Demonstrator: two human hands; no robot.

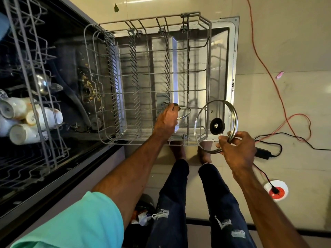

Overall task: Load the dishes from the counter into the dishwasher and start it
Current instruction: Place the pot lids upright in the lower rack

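Lower rack (114, 83) is pulled out over the open dishwasher door (231, 56), empty apart from what I'm putting in.

My left hand (165, 120) is down inside the rack near its front edge, fingers curled closed around the rim of a small glass lid (185, 113). That lid sits low among the tines, tilted; my hand hides most of it, so I can't tell if it's seated in a slot.

My right hand (236, 151) holds a larger glass lid (215, 125) by its metal rim, thumb and fingertips pinching the lower edge. It's upright, black knob facing me, held in the air just above the rack's front right corner, not touching the wire.

Upper rack (30, 72) is out on the left: white cups (26, 120) lying on their sides, a steel ladle (42, 84) behind them. Food debris on the tub floor around the filter (88, 90).

Red cable (265, 67) and black cable (279, 138) run across the floor on the right, a plug in a round white-and-red socket (276, 189).
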